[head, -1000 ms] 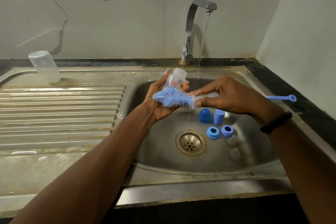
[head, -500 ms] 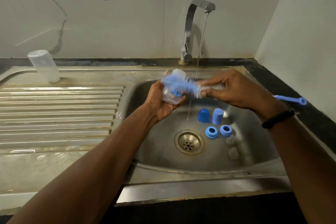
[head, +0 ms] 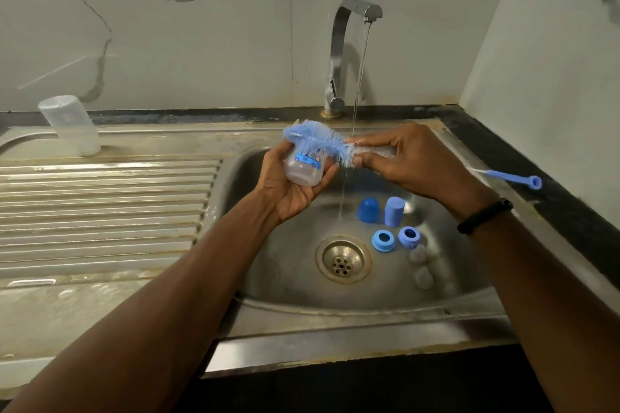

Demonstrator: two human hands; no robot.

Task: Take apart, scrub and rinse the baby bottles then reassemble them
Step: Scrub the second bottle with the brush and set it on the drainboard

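My left hand [head: 288, 188] grips a small clear baby bottle [head: 303, 169] with a blue print, held over the left side of the sink basin [head: 288, 278]. My right hand [head: 412, 157] holds a blue bottle brush [head: 318, 144] near its bristles; the bristle head lies across the top of the bottle. The brush's blue handle end [head: 513, 178] sticks out to the right over the counter. In the basin lie two blue caps [head: 368, 209], two blue collar rings [head: 383, 240] and clear teats [head: 419, 255]. Another clear bottle [head: 72, 126] stands upside down on the drainboard at the far left.
The tap [head: 345, 50] runs a thin stream of water down between my hands into the basin. The drain [head: 342, 260] sits in the basin's middle. A ribbed steel drainboard [head: 100, 204] spreads to the left. A dark counter strip [head: 536, 178] and a marble wall border the right.
The bottle turned in my left hand from neck up to bottom toward me. The brush moved from below the bottle up and across its top.
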